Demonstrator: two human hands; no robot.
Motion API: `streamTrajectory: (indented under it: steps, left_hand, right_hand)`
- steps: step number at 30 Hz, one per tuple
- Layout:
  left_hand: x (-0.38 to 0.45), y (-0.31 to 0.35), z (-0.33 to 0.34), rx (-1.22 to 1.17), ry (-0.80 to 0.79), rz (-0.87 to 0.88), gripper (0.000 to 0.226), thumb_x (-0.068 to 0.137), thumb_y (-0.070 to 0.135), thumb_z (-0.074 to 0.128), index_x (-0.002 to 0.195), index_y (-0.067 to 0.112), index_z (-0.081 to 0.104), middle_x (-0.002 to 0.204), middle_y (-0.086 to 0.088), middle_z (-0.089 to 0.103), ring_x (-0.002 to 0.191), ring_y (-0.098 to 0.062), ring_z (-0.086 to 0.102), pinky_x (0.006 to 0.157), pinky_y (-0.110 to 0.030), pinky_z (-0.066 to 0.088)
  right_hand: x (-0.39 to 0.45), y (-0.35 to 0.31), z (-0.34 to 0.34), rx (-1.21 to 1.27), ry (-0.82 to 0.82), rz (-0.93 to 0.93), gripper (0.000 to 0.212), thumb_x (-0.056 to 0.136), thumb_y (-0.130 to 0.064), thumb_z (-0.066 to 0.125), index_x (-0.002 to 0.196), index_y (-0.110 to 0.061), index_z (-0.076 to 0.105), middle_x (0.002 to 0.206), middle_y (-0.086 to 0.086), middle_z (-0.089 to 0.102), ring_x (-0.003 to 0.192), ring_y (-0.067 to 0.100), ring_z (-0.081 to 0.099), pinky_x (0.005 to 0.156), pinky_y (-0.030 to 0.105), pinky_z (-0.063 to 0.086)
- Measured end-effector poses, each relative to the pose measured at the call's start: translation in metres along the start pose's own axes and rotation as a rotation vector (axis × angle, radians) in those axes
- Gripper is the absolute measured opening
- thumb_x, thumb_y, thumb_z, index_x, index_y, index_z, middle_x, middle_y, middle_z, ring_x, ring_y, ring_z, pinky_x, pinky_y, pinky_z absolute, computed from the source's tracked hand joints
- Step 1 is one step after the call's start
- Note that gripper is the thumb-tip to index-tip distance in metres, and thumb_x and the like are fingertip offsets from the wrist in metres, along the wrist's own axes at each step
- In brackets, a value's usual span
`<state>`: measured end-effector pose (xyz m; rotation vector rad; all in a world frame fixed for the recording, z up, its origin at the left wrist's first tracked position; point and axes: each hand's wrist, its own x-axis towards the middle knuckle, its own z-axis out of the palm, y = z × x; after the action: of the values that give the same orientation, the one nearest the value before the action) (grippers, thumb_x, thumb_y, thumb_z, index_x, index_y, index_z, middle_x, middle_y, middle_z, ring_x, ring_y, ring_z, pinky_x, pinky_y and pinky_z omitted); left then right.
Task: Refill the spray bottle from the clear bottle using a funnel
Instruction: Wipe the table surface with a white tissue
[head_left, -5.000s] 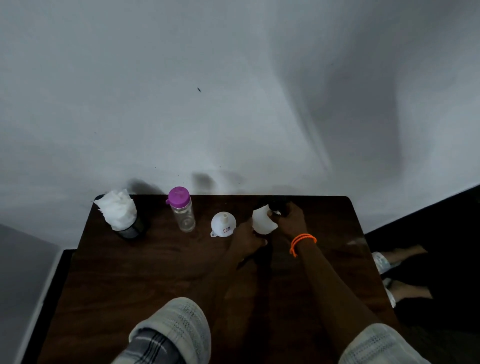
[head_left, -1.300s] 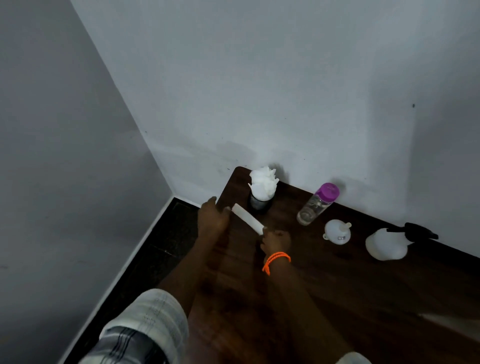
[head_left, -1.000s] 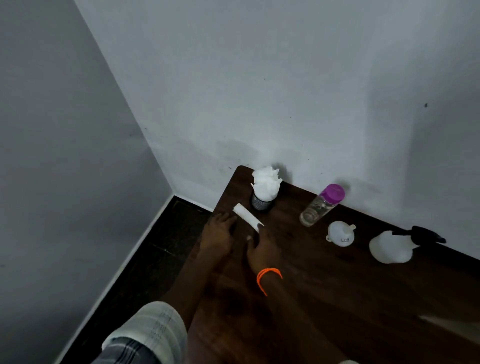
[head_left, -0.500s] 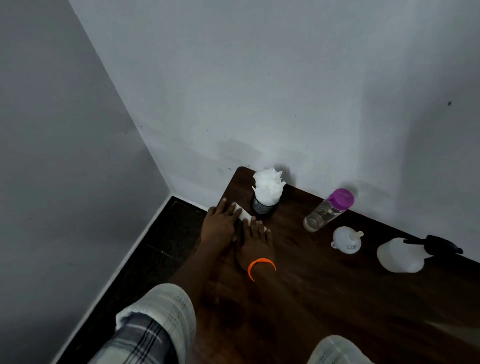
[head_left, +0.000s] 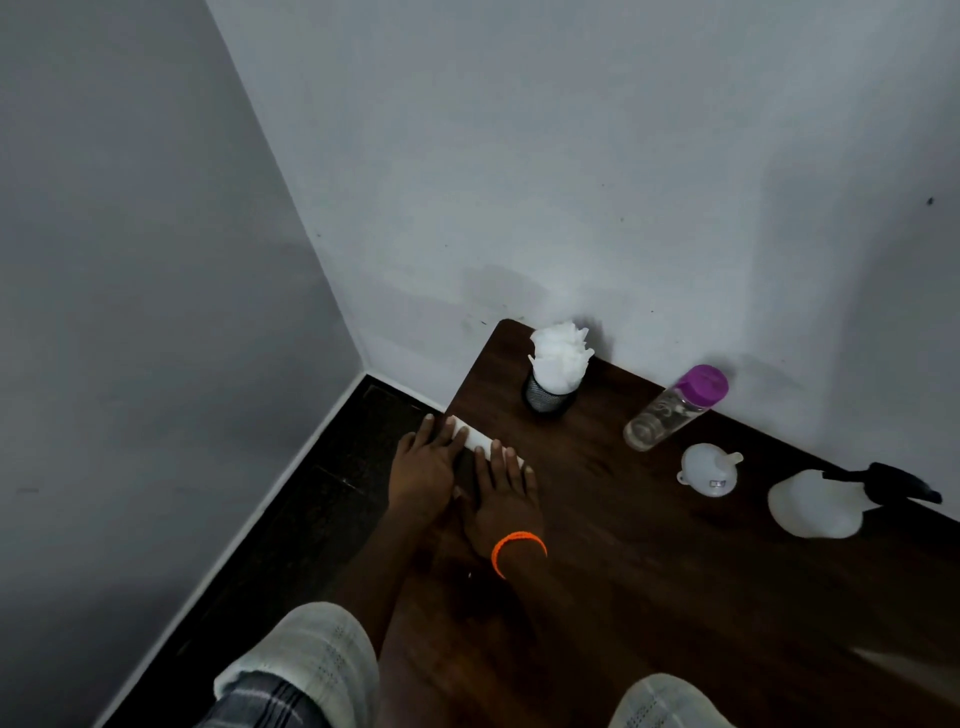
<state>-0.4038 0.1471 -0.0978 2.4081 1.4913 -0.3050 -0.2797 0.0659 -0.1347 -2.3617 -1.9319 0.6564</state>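
A white spray bottle (head_left: 813, 504) with a black trigger head stands at the far right of the dark wooden table (head_left: 649, 571). Left of it lies a white funnel (head_left: 707, 468), wide end down. A clear bottle (head_left: 670, 408) with a purple cap stands behind the funnel by the wall. My left hand (head_left: 423, 467) and my right hand (head_left: 501, 499), with an orange wristband, lie flat side by side at the table's left edge. Their straight fingers press on a folded white tissue (head_left: 478, 441), which is mostly hidden beneath them.
A black mesh cup (head_left: 545, 397) stuffed with white tissues stands at the table's back left corner. White walls meet in a corner behind the table. Dark floor lies to the left beyond the table edge.
Both hands laid the folded white tissue down at the table's left edge and now press flat on it. The view shifted slightly.
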Motion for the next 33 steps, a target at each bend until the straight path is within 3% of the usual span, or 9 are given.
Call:
streamTrajectory:
  steps: [5, 9, 12, 16, 25, 30, 33]
  left_hand:
    - [-0.041, -0.012, 0.011, -0.034, -0.005, -0.043, 0.095, 0.077, 0.046, 0.071, 0.157, 0.033, 0.022, 0.166, 0.007, 0.017, 0.155, -0.025, 0.006, 0.119, -0.042, 0.021]
    - [-0.078, -0.022, 0.023, -0.049, -0.007, -0.079, 0.091, 0.081, 0.045, 0.068, 0.158, 0.034, 0.020, 0.167, 0.008, 0.015, 0.155, -0.025, 0.005, 0.119, -0.041, 0.020]
    - [-0.107, -0.029, 0.031, -0.061, -0.020, -0.108, 0.096, 0.078, 0.048, 0.072, 0.158, 0.034, 0.021, 0.167, 0.008, 0.015, 0.155, -0.025, 0.006, 0.119, -0.042, 0.020]
    - [-0.144, -0.036, 0.043, -0.091, -0.035, -0.152, 0.098, 0.075, 0.047, 0.074, 0.157, 0.033, 0.023, 0.167, 0.007, 0.015, 0.155, -0.024, 0.006, 0.119, -0.042, 0.021]
    - [-0.238, -0.049, 0.078, -0.153, -0.033, -0.265, 0.090, 0.059, 0.048, 0.077, 0.143, 0.029, 0.052, 0.154, 0.002, 0.046, 0.145, -0.028, 0.038, 0.101, -0.042, 0.045]
    - [-0.282, -0.048, 0.093, -0.189, 0.023, -0.344, 0.067, 0.077, 0.040, 0.040, 0.141, 0.027, 0.056, 0.152, 0.002, 0.048, 0.143, -0.028, 0.041, 0.099, -0.042, 0.047]
    - [-0.301, -0.045, 0.099, -0.198, 0.019, -0.361, 0.064, 0.078, 0.034, 0.038, 0.138, 0.027, 0.059, 0.149, 0.002, 0.051, 0.140, -0.029, 0.045, 0.098, -0.039, 0.045]
  right_hand:
    - [-0.035, -0.016, 0.009, 0.014, -0.035, -0.065, 0.081, 0.092, -0.066, 0.009, 0.160, -0.024, 0.015, 0.168, 0.004, 0.005, 0.156, 0.025, 0.003, 0.120, 0.043, -0.007]
    - [-0.061, -0.032, 0.019, -0.007, -0.031, -0.078, 0.074, 0.096, -0.064, 0.027, 0.157, -0.022, 0.028, 0.166, 0.007, 0.020, 0.153, 0.028, 0.020, 0.119, 0.044, 0.002]
    - [-0.082, -0.042, 0.028, -0.031, -0.089, -0.121, 0.072, 0.098, -0.063, 0.029, 0.159, -0.025, 0.023, 0.167, 0.004, 0.014, 0.154, 0.026, 0.016, 0.120, 0.044, 0.000]
    - [-0.110, -0.056, 0.044, -0.032, -0.087, -0.126, 0.069, 0.093, -0.061, 0.037, 0.148, -0.021, 0.048, 0.154, 0.009, 0.046, 0.140, 0.028, 0.046, 0.113, 0.046, 0.020]
    - [-0.171, -0.078, 0.070, -0.053, -0.134, -0.267, 0.070, 0.091, -0.060, 0.041, 0.148, -0.020, 0.049, 0.158, 0.008, 0.041, 0.145, 0.028, 0.039, 0.116, 0.049, 0.020]
    - [-0.202, -0.084, 0.082, -0.085, -0.164, -0.369, 0.071, 0.094, -0.062, 0.038, 0.150, -0.019, 0.044, 0.161, 0.008, 0.035, 0.149, 0.028, 0.033, 0.117, 0.049, 0.016]
    - [-0.217, -0.082, 0.085, -0.101, -0.168, -0.423, 0.069, 0.093, -0.059, 0.041, 0.151, -0.022, 0.042, 0.160, 0.008, 0.035, 0.148, 0.028, 0.033, 0.116, 0.051, 0.019]
